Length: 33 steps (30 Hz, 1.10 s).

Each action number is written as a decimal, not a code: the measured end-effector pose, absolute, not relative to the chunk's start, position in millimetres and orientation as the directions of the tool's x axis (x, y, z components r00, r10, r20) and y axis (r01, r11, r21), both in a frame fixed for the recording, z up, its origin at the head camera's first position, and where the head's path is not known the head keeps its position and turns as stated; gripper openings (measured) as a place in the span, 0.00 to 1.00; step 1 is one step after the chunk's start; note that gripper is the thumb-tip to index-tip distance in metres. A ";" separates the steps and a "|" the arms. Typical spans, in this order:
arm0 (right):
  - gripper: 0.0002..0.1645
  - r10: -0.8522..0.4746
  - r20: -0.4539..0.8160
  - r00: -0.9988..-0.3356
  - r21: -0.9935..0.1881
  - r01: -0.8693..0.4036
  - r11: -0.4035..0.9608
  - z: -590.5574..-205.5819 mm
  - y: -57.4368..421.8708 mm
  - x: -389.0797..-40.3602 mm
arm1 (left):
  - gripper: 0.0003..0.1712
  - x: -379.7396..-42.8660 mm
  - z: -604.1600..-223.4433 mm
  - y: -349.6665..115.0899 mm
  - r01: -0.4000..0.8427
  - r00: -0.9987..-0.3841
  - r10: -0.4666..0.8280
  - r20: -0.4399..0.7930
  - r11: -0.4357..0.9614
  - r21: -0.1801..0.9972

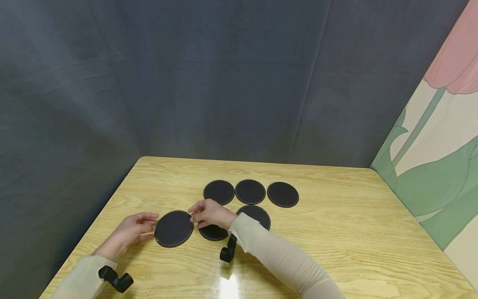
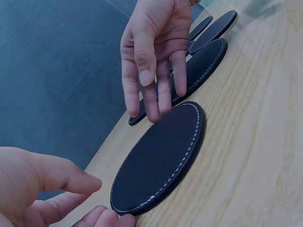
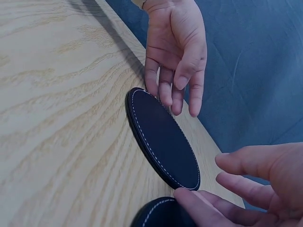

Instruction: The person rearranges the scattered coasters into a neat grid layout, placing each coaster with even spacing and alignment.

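A round black coaster (image 1: 174, 229) with pale stitching round its rim lies on the table between my two hands. My left hand (image 1: 133, 229) is at its left edge, thumb raised and fingers loosely bent, fingertips at or very near the rim. At the opposite edge is my right hand (image 1: 213, 213), fingers extended down and thumb apart. Its fingertips are close to the rim; contact is hard to tell. Beneath the right hand sits another coaster (image 1: 213, 233), partly hidden. One more coaster (image 1: 257, 216) is partly covered by the right sleeve.
Three more black coasters stand in a back row: a left one (image 1: 218, 191), a middle one (image 1: 250, 192) and a right one (image 1: 283, 194). The wooden table (image 1: 354, 232) meets a dark cloth (image 1: 231, 83) behind and at left. A flower-patterned panel (image 1: 440, 166) borders the right.
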State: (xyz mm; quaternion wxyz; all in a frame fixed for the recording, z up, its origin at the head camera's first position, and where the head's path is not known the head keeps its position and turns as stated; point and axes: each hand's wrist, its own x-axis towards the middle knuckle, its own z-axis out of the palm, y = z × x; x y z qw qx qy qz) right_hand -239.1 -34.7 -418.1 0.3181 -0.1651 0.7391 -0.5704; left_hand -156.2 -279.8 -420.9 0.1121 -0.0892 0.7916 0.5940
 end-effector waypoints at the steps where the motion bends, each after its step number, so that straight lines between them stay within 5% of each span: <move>1: 0.17 -0.606 -0.283 -0.743 -0.947 0.117 0.299 -417.7 -34.8 -238.6 | 0.28 -155.6 -421.4 -279.4 -0.278 -0.958 -0.008 -0.287 0.275 0.920; 33: 0.18 -0.564 -0.248 -0.788 -0.939 0.053 0.339 -414.5 -44.3 -225.3 | 0.29 -156.4 -425.2 -271.0 -0.321 -0.947 -0.092 -0.308 0.286 0.903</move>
